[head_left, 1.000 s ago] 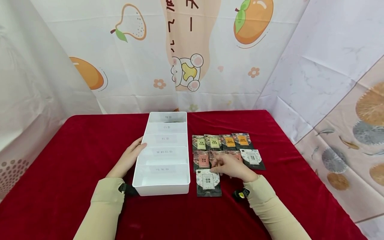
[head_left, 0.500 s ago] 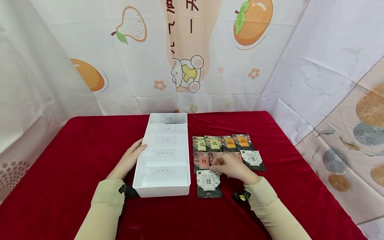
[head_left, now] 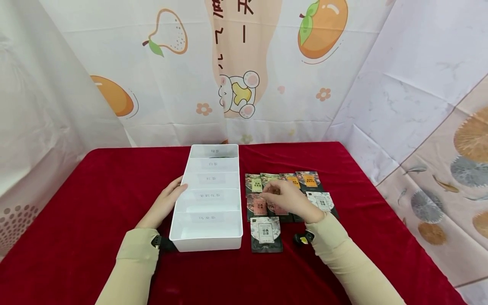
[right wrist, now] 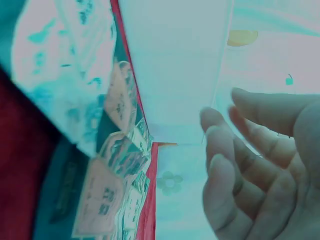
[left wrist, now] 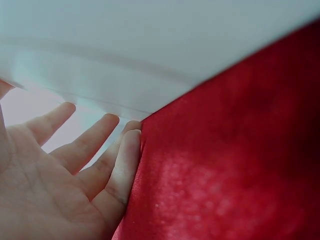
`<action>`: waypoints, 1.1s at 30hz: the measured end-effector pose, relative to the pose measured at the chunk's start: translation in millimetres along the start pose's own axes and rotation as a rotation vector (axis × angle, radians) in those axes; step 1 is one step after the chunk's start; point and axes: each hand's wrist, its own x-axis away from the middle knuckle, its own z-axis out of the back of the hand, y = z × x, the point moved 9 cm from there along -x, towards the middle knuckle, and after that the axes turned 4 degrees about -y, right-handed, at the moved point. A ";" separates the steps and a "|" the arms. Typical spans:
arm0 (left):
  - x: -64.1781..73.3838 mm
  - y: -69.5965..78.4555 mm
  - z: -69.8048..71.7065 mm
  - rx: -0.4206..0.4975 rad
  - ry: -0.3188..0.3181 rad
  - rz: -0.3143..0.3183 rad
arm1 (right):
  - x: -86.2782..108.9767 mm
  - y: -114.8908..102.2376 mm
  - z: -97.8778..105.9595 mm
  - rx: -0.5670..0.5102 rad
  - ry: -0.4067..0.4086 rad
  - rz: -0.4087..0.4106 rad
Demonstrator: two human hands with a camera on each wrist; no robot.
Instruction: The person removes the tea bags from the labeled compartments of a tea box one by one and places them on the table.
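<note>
My left hand (head_left: pixel 163 204) rests along the left side of a long white divided box (head_left: pixel 207 244), thumb at its rim. In the left wrist view, its fingers (left wrist: pixel 85 145) lie fairly straight against the box wall. My right hand (head_left: pixel 292 200) is over the tea packets, holding nothing. The right wrist view shows its thumb apart from loosely bent fingers (right wrist: pixel 220 185). Beneath and near it are red-labelled tea packets (head_left: pixel 259 206), partly hidden. A white-and-black tea packet (head_left: pixel 266 235) lies in front of them, and another white tea packet (head_left: pixel 321 201) to the right.
Behind the red ones lie green-labelled tea packets (head_left: pixel 253 183) and orange-labelled tea packets (head_left: pixel 309 181). The box has several labelled compartments; a dark edge shows in the farthest. A red cloth (head_left: pixel 114 203) covers the table, with a printed curtain (head_left: pixel 164 97) behind.
My right hand has come off the top corner of the front white packet and risen slightly away over the red packets. The left hand stays at the box.
</note>
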 end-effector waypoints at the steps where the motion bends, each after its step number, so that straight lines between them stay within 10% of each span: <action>1: 0.0 -0.1 -0.1 0.002 -0.001 0.000 | -2.5 0.1 2.6 -0.023 0.016 -0.001; 14: 0.8 -0.9 -0.6 -0.001 -0.004 0.018 | -45.8 -11.0 32.0 -0.250 0.152 -0.012; 33: 1.7 -0.9 -1.5 0.004 -0.018 0.052 | -93.9 -34.2 30.1 -0.176 0.175 -0.003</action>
